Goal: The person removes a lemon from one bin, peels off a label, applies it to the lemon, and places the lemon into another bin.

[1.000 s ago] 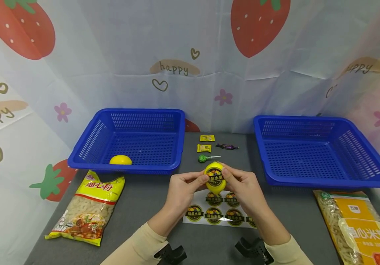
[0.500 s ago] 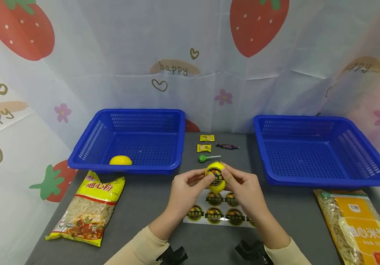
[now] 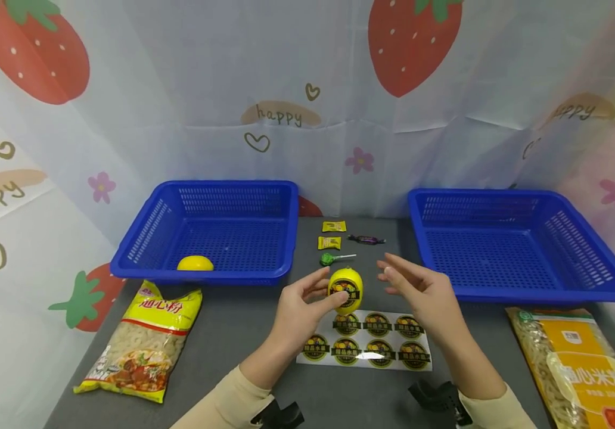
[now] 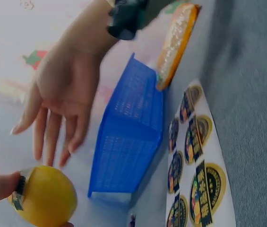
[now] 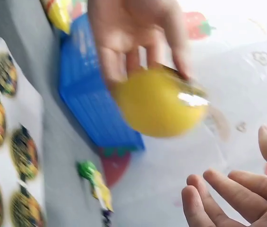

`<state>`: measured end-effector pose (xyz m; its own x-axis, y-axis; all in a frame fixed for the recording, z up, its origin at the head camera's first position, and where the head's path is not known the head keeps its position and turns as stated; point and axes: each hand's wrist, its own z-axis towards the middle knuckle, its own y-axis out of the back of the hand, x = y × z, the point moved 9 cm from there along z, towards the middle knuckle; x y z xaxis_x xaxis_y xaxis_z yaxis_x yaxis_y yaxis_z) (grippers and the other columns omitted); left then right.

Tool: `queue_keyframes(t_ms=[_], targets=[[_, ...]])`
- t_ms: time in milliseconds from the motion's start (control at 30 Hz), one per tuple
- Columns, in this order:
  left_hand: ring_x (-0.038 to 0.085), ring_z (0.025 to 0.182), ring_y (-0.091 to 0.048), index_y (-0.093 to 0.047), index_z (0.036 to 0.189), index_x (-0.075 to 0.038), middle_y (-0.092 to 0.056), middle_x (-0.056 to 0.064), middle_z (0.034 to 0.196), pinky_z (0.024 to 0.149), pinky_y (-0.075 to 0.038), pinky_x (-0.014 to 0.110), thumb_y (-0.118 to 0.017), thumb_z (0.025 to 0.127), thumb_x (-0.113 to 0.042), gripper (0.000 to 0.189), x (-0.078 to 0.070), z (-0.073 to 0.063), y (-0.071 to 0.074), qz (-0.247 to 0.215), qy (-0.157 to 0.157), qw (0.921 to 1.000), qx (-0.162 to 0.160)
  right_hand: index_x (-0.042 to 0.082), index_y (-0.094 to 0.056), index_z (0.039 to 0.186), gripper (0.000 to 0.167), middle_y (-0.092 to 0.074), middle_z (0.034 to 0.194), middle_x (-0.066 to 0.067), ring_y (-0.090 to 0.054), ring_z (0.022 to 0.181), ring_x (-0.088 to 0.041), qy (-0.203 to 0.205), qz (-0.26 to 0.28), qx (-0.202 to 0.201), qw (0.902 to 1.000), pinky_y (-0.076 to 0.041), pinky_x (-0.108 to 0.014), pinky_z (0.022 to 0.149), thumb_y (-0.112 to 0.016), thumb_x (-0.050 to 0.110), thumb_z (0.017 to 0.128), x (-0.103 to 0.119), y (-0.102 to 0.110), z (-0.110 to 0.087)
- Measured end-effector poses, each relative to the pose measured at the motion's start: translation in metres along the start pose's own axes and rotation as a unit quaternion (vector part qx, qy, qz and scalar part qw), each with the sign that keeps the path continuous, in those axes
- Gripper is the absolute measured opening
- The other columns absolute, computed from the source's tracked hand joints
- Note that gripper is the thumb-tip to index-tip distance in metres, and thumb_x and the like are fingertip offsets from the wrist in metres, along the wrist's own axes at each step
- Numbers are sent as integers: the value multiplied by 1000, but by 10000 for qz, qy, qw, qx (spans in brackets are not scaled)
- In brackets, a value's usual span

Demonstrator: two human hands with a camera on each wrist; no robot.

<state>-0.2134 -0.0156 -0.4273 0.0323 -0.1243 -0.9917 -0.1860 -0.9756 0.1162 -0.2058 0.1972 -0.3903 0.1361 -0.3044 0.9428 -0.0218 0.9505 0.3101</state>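
A yellow lemon (image 3: 346,280) with a round dark label stuck on its side is held in my left hand (image 3: 303,310), thumb across the label. The right wrist view shows the same lemon (image 5: 159,104), blurred, between the left fingers. My right hand (image 3: 425,295) is apart from it on the right, fingers loosely extended and holding nothing; the left wrist view shows its palm (image 4: 69,85). Below both hands a sheet of round stickers (image 3: 363,342) lies on the grey table. Another yellow lemon (image 3: 195,263) rests in the left blue basket (image 3: 205,275), partly hidden by the rim.
A second blue basket (image 3: 533,295) stands at the right. Between the baskets lie two yellow candies (image 3: 334,226), a purple candy (image 3: 366,239) and a green lollipop (image 3: 328,258). Pasta bags flank the table: a yellow bag (image 3: 149,339) at left, an orange bag (image 3: 581,363) at right.
My right hand has let go of the lemon and moved off to the right, uncovering more of the sticker sheet. The left thumb has moved onto the label; the left hand still holds the lemon.
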Motion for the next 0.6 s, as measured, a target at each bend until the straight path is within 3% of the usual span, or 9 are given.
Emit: queue_keyframes(t_ms=[100,200,300,433,600], targets=[[24,120,-59,-59,142,-15,-65,8,128,101,-52,45,-78,90,-32,58,0,0,-2,153,-89,9998,113,19,-55,146,48,-67,135,-7,-71,104,-9,167,-188,-225,9994,-58,-23,87,-61,36,102,6,23,0],[25,123,-58,-58,142,-10,-61,10,132,102,-53,39,-77,91,-27,57,-1,-1,-7,41,-160,9993,338,21,-54,147,50,-66,135,-7,-70,100,-3,197,-628,-412,9970,-55,-17,83,-63,36,101,10,42,-1],[25,125,-57,-58,142,-9,-59,11,136,104,-52,37,-78,91,-25,57,0,0,-10,-64,-149,9987,481,24,-55,147,51,-67,135,-5,-66,107,2,137,-979,-578,9934,-51,-11,83,-65,38,99,10,61,0],[22,122,-59,-60,140,-14,-64,7,131,101,-54,37,-80,89,-29,57,2,0,-10,21,-43,9989,463,30,-55,146,53,-66,136,-1,-60,115,8,-20,-1198,-747,9900,-46,-4,87,-69,40,96,4,87,0],[21,118,-61,-63,137,-18,-68,4,125,93,-56,37,-81,87,-32,55,2,0,-10,115,46,9992,390,36,-48,150,60,-64,139,1,-59,112,11,-68,-1560,-935,9833,-45,-2,84,-71,39,94,-2,120,1]])
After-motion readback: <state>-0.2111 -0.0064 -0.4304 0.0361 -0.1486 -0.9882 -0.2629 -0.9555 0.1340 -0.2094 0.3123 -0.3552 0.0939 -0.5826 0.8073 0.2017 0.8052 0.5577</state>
